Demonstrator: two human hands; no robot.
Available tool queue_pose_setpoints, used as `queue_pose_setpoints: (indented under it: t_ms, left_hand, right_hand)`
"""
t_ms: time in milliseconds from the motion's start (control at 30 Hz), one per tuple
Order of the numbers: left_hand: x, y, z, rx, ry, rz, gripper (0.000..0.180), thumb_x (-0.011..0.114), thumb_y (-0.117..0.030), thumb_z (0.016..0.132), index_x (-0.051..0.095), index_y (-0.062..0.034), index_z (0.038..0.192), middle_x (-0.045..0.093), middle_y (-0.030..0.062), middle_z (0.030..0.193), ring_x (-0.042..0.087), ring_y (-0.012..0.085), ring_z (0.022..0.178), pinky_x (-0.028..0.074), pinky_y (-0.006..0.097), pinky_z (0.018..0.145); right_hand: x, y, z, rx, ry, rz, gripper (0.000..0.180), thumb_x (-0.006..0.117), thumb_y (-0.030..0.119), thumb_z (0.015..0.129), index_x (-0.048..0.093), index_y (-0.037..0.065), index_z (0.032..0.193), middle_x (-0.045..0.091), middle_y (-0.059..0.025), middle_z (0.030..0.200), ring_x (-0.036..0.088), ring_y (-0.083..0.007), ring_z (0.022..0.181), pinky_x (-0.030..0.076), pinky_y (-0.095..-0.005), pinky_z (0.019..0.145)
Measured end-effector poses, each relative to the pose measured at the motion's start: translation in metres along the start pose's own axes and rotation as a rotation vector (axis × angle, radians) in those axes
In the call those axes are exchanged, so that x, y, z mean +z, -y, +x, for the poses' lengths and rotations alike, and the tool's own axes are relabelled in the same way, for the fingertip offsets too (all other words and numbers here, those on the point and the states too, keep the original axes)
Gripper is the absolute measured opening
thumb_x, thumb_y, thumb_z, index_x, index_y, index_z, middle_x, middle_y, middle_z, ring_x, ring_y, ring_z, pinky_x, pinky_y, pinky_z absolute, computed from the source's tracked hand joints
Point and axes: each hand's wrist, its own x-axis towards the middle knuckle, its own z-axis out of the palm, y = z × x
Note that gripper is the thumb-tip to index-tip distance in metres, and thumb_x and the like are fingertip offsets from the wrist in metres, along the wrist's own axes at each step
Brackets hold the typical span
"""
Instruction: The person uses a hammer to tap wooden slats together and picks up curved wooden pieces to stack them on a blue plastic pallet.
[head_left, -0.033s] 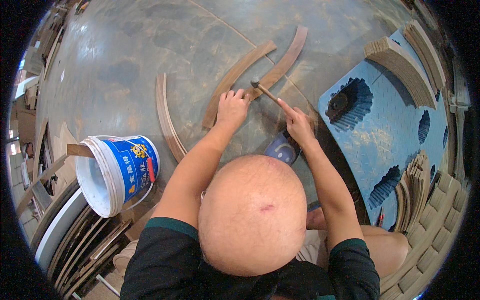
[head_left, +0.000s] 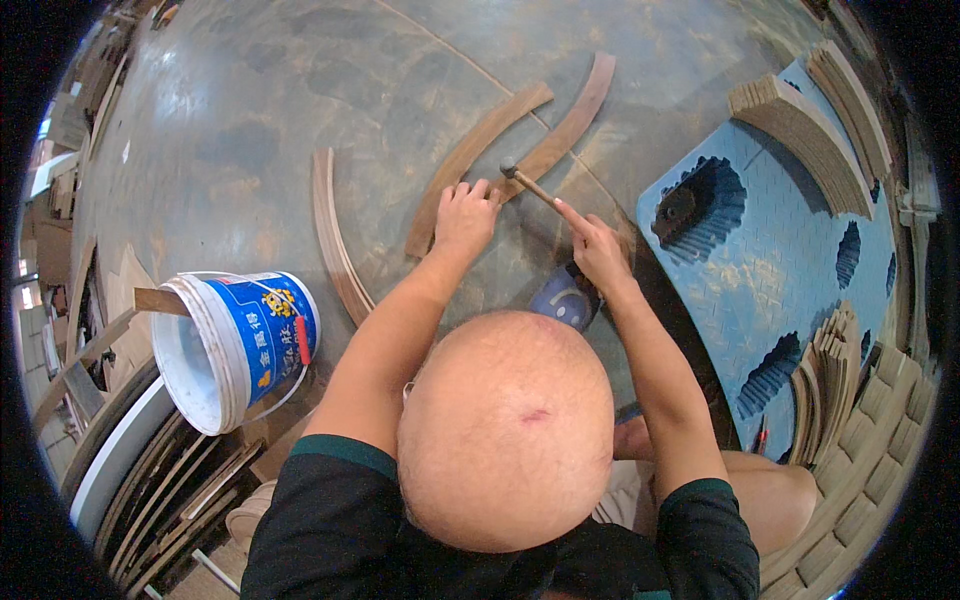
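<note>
Two curved wooden strips lie side by side on the floor in front of me. My left hand (head_left: 466,216) rests across the near part of the left curved strip (head_left: 475,138). Its fingers are bent at the near end of the right curved strip (head_left: 570,130); whether they also pinch something small is hidden. In my right hand (head_left: 600,252) is a hammer (head_left: 538,188), gripped by its wooden handle with the index finger stretched along it. The dark hammer head is just right of my left fingertips, over the right strip's near end.
Left of my arm lies another curved piece (head_left: 335,230). A blue and white bucket (head_left: 265,340) lies tipped beside stacked curved boards (head_left: 150,490). On the right, a blue panel with dark ribbed hollows (head_left: 770,260) carries curved wood stacks (head_left: 805,140). A blue rounded object (head_left: 563,300) is below my right hand.
</note>
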Motion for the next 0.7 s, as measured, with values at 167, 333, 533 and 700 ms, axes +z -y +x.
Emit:
queue_pose_setpoints:
  t_ms: [167,333,533,700]
  left_hand:
    - [0.003,0.001,-0.002,-0.007,-0.040,-0.018,0.027,0.074,-0.030,0.107,0.084,-0.0159,0.128,0.075,0.0045,0.135,0.070,0.0306,0.119,0.053,0.050,0.104]
    - [-0.001,-0.002,0.001,-0.020,0.019,-0.017,0.027,0.073,-0.031,0.108,0.085,-0.0160,0.127,0.075,0.0043,0.132,0.070,0.0308,0.119,0.052,0.050,0.104]
    - [-0.003,-0.002,0.001,-0.018,-0.009,-0.025,0.027,0.072,-0.031,0.109,0.085,-0.0149,0.127,0.075,0.0051,0.130,0.070,0.0313,0.118,0.053,0.050,0.102]
    - [-0.002,0.000,-0.001,-0.010,-0.017,-0.007,0.027,0.072,-0.030,0.109,0.086,-0.0148,0.126,0.075,0.0057,0.130,0.070,0.0315,0.118,0.053,0.050,0.100]
  right_hand:
    - [-0.004,0.009,0.000,-0.003,-0.026,0.089,0.062,0.066,0.007,0.109,0.066,0.038,0.163,0.069,-0.0211,0.093,0.073,-0.0457,0.087,0.059,-0.0555,0.077]
    - [0.002,0.002,0.000,-0.004,-0.006,0.034,0.062,0.066,0.008,0.110,0.064,0.038,0.164,0.070,-0.0213,0.094,0.073,-0.0468,0.086,0.060,-0.0553,0.078]
    - [0.003,0.009,-0.004,0.024,0.003,0.044,0.064,0.065,0.009,0.111,0.061,0.040,0.166,0.070,-0.0213,0.094,0.073,-0.0484,0.087,0.060,-0.0565,0.079]
    - [0.003,0.010,-0.003,0.014,-0.007,0.030,0.065,0.064,0.009,0.111,0.061,0.041,0.166,0.069,-0.0206,0.094,0.073,-0.0480,0.088,0.060,-0.0577,0.079]
